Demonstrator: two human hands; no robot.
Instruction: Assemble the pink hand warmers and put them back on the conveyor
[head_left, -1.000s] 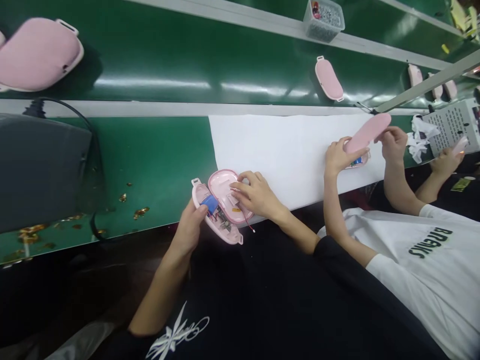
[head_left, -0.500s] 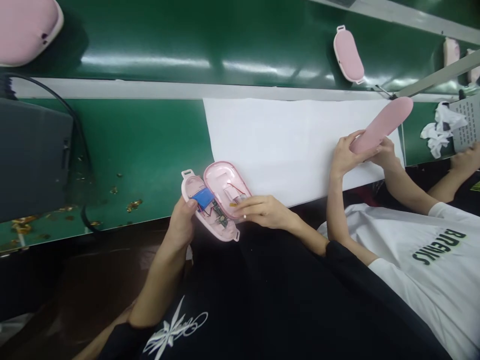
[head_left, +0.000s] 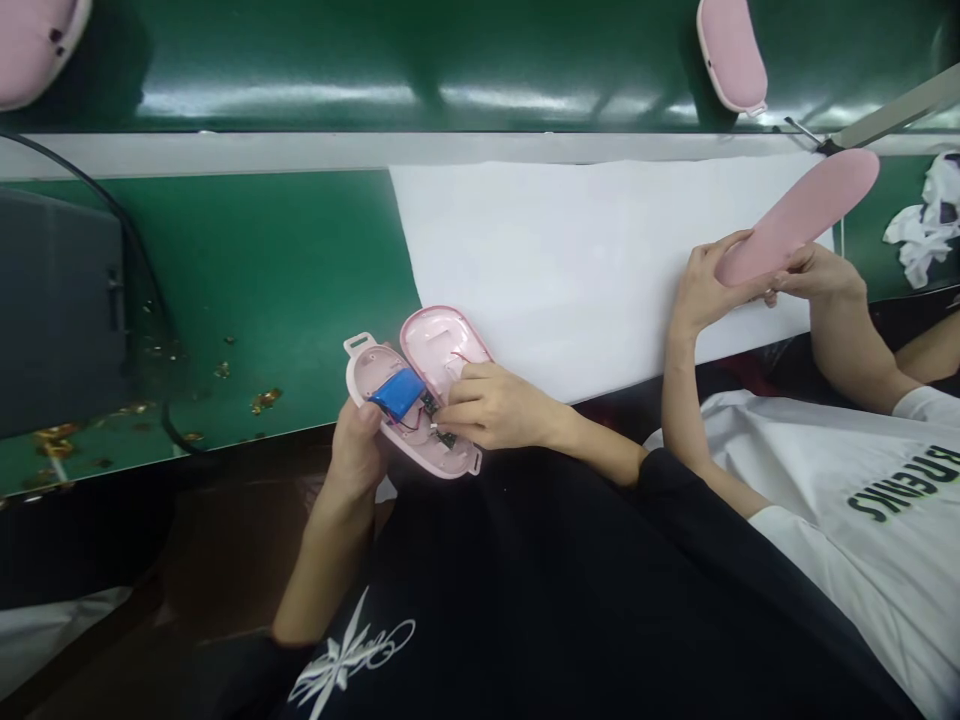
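Observation:
My left hand (head_left: 355,446) is closed around the left edge of an opened pink plastic case half (head_left: 446,462), thumb on its rim. Inside this half lie a blue battery pack (head_left: 398,393), thin wires and a green circuit board (head_left: 445,438). Beside it, at an angle, is the other pink shell half (head_left: 437,335), with a red wire near its inner side. My right hand (head_left: 501,408) reaches over both halves, its fingers pinched together above the circuit board. A small white piece shows at the fingertips; what they hold is mostly hidden.
A white sheet (head_left: 600,250) covers part of the green table (head_left: 285,260). At left stand a dark grey box (head_left: 56,310) and a black cable (head_left: 142,240). A co-worker's hands (head_left: 709,280) hold a pink case (head_left: 806,215) at right. Another pink case (head_left: 731,55) lies on the green belt behind.
My right hand has moved left from the shell half to above the circuit board. The blue battery pack now sits tilted and raised. The whole view has shifted slightly.

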